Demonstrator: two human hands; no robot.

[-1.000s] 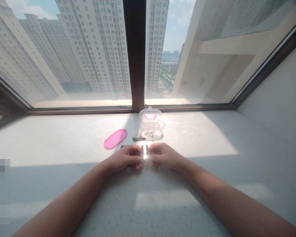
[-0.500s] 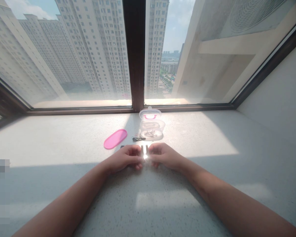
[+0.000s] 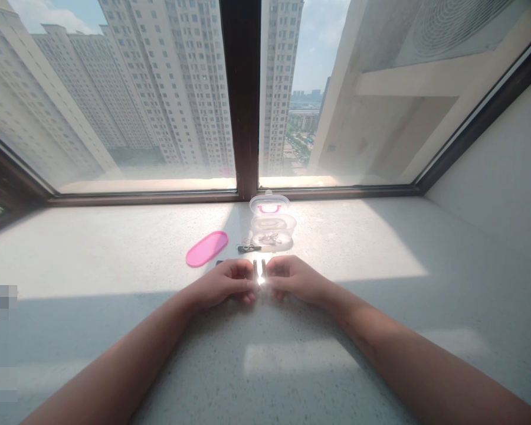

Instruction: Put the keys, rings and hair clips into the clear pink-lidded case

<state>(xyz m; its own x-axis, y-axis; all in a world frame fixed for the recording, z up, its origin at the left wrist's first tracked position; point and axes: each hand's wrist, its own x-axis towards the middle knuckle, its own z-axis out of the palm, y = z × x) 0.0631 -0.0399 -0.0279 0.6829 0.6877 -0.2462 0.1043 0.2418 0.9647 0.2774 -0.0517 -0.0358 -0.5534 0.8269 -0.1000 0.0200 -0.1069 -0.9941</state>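
Head | left hand (image 3: pixel 223 284), right hand (image 3: pixel 294 277) fingers pinching slim metal tool (image 3: pixel 259 270) | glinting, two-pronged

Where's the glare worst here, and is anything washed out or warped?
Head view: sun flares white off the metal piece pinched between left hand and right hand, hiding its shape; the clear case is washed out; the towers outside lean with lens distortion.
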